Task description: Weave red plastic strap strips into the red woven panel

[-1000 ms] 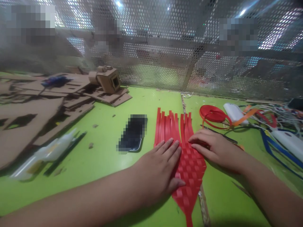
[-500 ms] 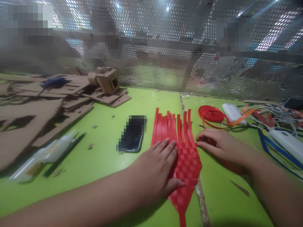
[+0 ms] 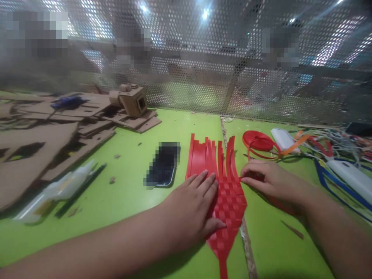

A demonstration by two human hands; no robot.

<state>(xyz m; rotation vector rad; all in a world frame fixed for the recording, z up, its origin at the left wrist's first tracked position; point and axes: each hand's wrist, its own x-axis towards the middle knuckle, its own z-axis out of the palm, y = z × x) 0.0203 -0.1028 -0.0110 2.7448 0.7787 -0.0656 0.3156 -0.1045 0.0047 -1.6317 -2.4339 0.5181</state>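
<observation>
1 boxy cardboard pc [image 3: 133, 104], inside dark, beyond 1 phone [image 3: 164, 166]; L hand [image 3: 190, 211] open flat on 1 red weave [image 3: 229, 207], R hand [image 3: 270, 179] pinching 1 red strip [image 3: 240, 179].

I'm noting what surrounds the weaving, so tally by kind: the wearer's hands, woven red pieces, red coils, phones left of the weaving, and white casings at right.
Hands: 2 (left hand, right hand)
Woven red piece: 1
Red coil: 1
Phone: 1
White casings: 2 (far casing, near casing)
Total: 7
</observation>
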